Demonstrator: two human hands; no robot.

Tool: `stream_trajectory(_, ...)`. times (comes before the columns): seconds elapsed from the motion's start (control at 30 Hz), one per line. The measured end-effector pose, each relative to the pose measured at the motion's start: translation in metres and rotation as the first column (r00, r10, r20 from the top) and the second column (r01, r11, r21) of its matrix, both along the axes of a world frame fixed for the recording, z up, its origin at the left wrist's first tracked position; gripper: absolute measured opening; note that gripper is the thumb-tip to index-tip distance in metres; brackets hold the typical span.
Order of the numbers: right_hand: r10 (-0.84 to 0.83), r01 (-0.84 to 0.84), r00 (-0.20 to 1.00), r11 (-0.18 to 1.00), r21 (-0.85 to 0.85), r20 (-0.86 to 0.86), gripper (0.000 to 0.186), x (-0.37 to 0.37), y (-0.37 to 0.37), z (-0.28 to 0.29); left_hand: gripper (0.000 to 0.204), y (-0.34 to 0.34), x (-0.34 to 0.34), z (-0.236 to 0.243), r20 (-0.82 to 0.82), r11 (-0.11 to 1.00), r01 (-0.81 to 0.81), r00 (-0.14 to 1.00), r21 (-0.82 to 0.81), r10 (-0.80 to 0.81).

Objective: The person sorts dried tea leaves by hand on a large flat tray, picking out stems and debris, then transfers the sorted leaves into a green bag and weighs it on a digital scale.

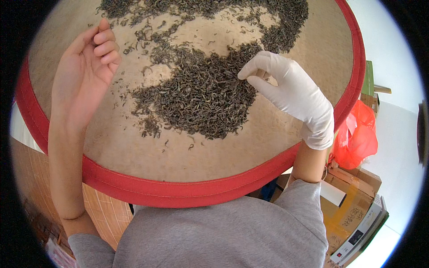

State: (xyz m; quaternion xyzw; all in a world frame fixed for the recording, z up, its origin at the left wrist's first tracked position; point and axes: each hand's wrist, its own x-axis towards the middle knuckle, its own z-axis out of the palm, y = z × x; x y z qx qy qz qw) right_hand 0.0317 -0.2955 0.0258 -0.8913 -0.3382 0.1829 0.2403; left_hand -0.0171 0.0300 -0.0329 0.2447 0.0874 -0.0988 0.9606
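We have our right hand (290,85), in a white glove (310,105), at the right side of the near heap (201,98) of dark, curly leaves. The heap lies to the left of those fingers and a bit toward us. Its long way runs on a slant, from low on the left to high on the right, where it joins a band (288,27) of leaves on the far side of the tray (214,161). Our right hand is nearer to the heap than our left hand (85,71). The right fingers are bent, with the tips close to the thumb, but we cannot tell if they hold a leaf. Our left hand is bare, left of the heap and apart from it. Its palm faces us and its fingers curl in, and we cannot tell if they pinch anything

We count two hands, one glove, one round tray with one red edge (147,184), one near heap and one far band. One red bag (357,134) is past the right side. The leaves are too many to count
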Motion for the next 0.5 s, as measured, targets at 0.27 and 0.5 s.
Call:
stream_trajectory(0.27,-0.102,0.107,0.983,0.994,-0.022,0.153,0.017,0.007,-0.010,-0.010,0.022,0.000,0.001,0.001,-0.046,1.000,-0.012,0.999,0.023,0.013)
stream_trajectory(0.5,0.010,-0.012,0.944,1.000,0.005,0.329,0.028,0.003,0.005,-0.038,0.023,0.000,0.001,0.004,-0.037,1.000,-0.005,0.999,0.003,0.005)
